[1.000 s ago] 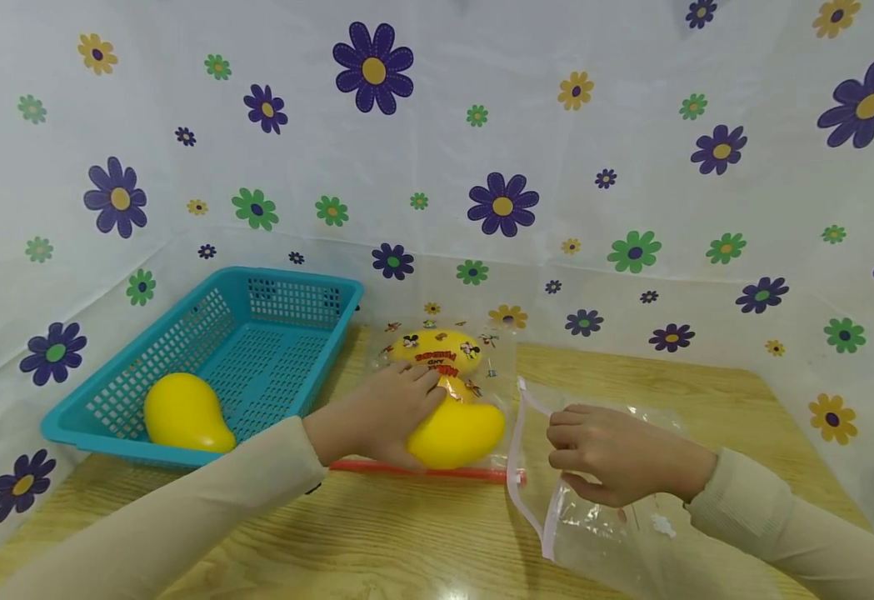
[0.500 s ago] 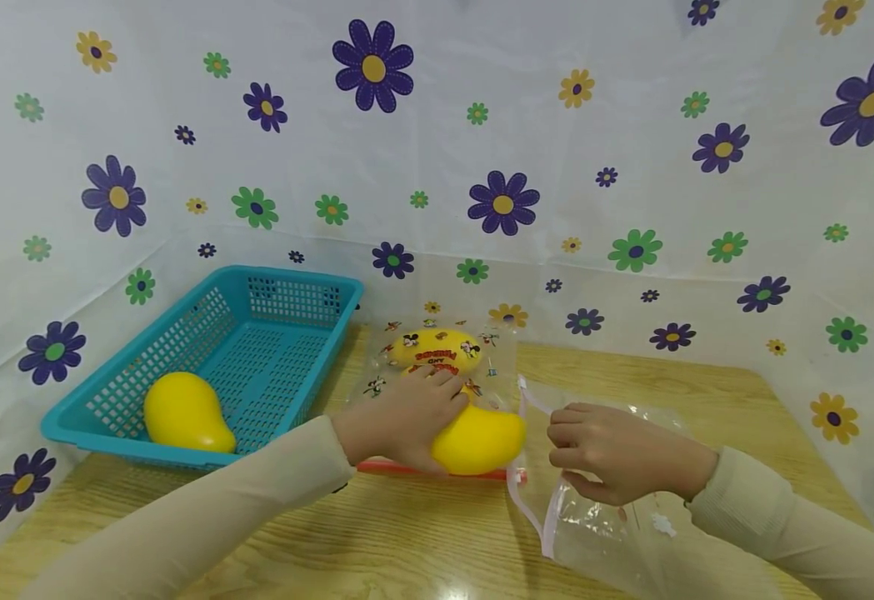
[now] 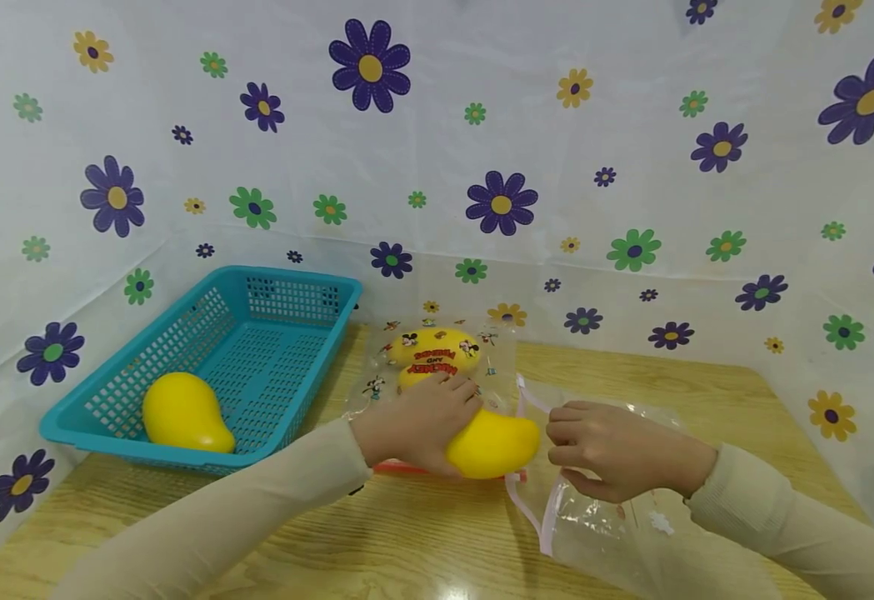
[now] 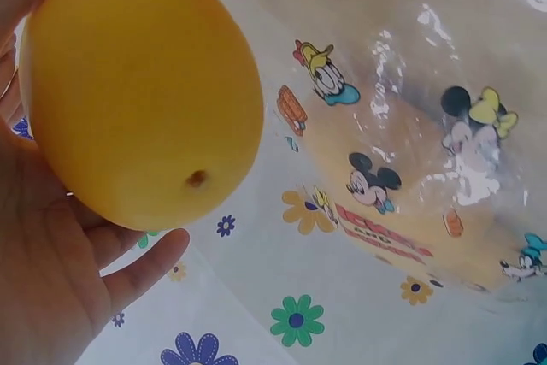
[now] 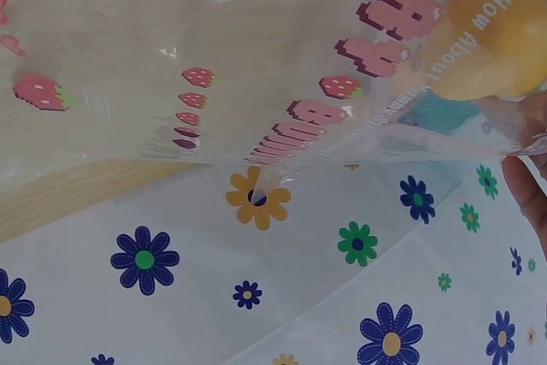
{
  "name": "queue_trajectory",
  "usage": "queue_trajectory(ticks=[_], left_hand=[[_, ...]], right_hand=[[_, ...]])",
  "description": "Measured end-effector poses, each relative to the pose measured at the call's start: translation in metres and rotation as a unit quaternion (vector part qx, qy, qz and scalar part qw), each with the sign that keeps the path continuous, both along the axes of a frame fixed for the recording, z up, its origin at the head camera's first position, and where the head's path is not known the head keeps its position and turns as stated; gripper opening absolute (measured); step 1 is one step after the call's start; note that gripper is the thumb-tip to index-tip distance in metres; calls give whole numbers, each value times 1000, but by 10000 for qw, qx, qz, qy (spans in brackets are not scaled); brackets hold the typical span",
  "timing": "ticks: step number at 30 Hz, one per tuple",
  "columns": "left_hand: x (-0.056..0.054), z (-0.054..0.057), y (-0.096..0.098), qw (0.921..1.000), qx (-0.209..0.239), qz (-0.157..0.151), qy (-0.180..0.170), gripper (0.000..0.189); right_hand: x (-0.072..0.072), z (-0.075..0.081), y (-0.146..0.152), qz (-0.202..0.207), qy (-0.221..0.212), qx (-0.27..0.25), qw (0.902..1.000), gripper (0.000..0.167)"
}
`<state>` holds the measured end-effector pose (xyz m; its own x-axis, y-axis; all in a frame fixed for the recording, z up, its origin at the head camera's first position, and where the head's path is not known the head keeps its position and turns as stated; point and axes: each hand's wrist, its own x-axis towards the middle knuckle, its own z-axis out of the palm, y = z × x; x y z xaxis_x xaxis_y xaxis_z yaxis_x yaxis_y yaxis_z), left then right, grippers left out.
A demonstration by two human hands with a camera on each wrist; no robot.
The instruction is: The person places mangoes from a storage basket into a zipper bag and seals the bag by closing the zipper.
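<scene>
My left hand [image 3: 420, 423] grips a yellow mango [image 3: 495, 445], its narrow end pointing right towards the mouth of a clear zip bag [image 3: 594, 529]. In the left wrist view the mango's rounded end [image 4: 145, 91] shows a small brown stem mark. With curled fingers, my right hand [image 3: 620, 450] pinches the upper layer of that bag near its lilac-edged mouth, which gapes to the left. The right wrist view has the bag's printed film [image 5: 197, 49] stretched out from the fingers, and the mango visible through it.
A second clear bag [image 3: 377, 408] with cartoon prints and a red slider edge lies behind the left hand, yellow mangoes inside. At left stands a blue-green basket [image 3: 287, 333] with one mango [image 3: 184, 412] in it. Flowered sheeting [image 3: 422, 133] walls the wooden table.
My left hand has carried the mango rightwards from over the cartoon bag to the lilac-edged mouth of the other bag. The right hand has stayed in place.
</scene>
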<state>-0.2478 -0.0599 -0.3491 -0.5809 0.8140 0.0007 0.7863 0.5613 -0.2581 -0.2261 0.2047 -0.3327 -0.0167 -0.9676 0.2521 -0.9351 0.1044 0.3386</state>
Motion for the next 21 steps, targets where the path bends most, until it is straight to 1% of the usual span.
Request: queue_trajectory(ticks=[3, 9, 15, 21], left_hand=[[-1, -3, 4, 10000, 49, -22, -45, 80], [-1, -7, 10, 9998, 115, -110, -93, 80], [-1, -11, 14, 9998, 123, -121, -67, 83], [-1, -12, 17, 9995, 225, -156, -168, 81]], right_hand=[[0, 1, 0, -21, -21, 21, 10000, 14], [1, 1, -1, -111, -51, 52, 9999, 19], [1, 1, -2, -190, -74, 98, 9997, 18], [1, 1, -3, -249, -93, 117, 9996, 14]])
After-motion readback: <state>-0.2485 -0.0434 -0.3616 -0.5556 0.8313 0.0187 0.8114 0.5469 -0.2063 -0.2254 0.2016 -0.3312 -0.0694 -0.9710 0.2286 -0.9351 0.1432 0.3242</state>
